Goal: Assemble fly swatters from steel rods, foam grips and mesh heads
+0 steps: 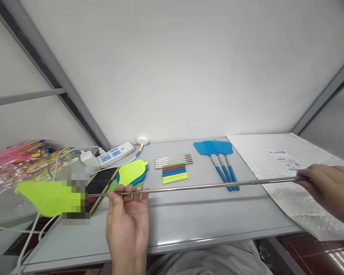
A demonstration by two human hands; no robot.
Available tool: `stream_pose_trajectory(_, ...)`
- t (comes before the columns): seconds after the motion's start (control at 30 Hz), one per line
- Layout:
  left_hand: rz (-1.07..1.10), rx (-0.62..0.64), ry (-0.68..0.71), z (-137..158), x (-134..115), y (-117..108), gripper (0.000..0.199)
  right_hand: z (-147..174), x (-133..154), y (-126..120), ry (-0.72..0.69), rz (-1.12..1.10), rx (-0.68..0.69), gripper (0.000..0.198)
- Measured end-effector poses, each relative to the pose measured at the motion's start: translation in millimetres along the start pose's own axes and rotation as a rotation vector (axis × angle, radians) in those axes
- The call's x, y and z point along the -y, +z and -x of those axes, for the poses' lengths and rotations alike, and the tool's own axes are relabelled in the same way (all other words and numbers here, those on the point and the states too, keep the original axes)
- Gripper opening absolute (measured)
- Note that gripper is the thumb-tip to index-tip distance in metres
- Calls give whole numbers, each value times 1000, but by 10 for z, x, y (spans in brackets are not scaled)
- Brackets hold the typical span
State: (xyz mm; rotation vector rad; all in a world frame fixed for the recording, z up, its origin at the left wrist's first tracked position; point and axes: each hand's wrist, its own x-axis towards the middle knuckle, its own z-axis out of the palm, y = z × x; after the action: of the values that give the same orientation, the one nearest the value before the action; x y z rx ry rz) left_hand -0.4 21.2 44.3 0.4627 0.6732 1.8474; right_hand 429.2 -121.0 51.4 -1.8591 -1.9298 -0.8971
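Observation:
A telescopic fly swatter stretches across the view above the table, its metal rod (195, 186) pulled out long and its yellow-green mesh head (50, 196) at the left end. My left hand (129, 214), palm up, pinches the thin rod near the head between thumb and fingers. Around the rod's thicker right end my right hand (326, 187) is closed; its fingertips are partly hidden. Behind the left hand lies a stack of loose swatter heads (132, 172), yellow-green on top of blue and green. Beyond the rod are short metal rods (172, 159) and coloured grip sleeves (174, 172).
Three blue fly swatters (218, 160) lie at the back. A white plastic bag (260, 152) covers the table's right side. On the left are a phone (103, 183), a power strip (117, 152) with cables, and bagged colourful items (25, 160). A wall (174, 76) closes the back.

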Motion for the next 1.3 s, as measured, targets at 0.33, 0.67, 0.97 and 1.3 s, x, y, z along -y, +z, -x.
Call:
stream_pose_trajectory(0.33, -162, 280, -259, 558, 340, 127, 26, -662, 1015, -269, -362, -29, -47, 22)
stream_pose_trajectory(0.67, -194, 227, -52, 379, 189, 56, 21, -530, 1133, -44, -434, -119, -31, 12)
stream_pose_trajectory(0.97, -237, 183, 1, 328, 73, 90, 21, -497, 963, -30, -431, -96, -124, 6)
stream_pose_trajectory(1.3, -163, 67, 39, 90, -48, 97, 17, -368, 652, -30, -328, -73, -72, 18)
